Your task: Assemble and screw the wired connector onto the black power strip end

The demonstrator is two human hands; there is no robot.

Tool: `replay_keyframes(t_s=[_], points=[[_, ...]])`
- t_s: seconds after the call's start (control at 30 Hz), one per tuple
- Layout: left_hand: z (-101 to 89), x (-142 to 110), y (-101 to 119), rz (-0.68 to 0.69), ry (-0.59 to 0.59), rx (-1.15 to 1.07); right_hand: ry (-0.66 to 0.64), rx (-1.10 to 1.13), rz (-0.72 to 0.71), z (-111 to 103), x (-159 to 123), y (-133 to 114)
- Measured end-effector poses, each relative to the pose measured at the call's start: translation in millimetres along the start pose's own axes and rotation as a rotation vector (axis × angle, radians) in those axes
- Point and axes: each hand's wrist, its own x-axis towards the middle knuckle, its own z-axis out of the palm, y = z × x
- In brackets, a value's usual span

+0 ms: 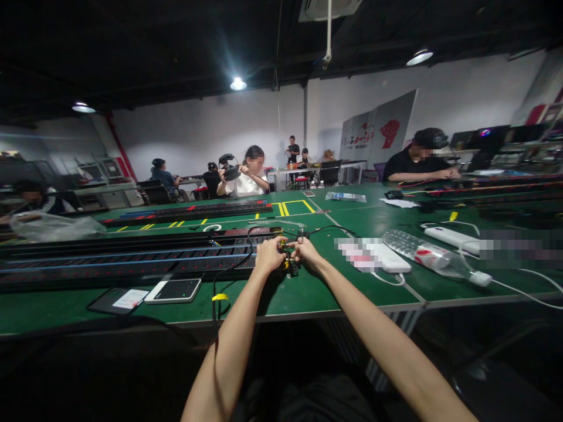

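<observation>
My left hand (269,255) and my right hand (307,252) meet just above the green workbench (334,287). Between them they pinch a small yellow and black electronic part (288,264) with thin wires attached. Its exact form is partly hidden by my fingers. A black cable (233,269) loops from near my hands across the long power strips to the left. Another thin black wire (328,230) arcs beyond my right hand.
Long black power strips (132,261) lie left of my hands, with a tablet (173,290) near the bench edge. To the right are a white power bank (387,258) and a plastic bottle (428,255). Co-workers sit at the benches beyond.
</observation>
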Motion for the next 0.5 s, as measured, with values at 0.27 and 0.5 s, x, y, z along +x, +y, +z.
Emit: replay_keyframes(t_s=[0.27,0.5], points=[[1.6,1,-2,0.017,-0.011,-0.025,-0.147,-0.026,-0.086,0,2,11],[4.9,2,-7,0.106,-0.032,-0.067,-0.078,-0.102,-0.233,0,15,28]])
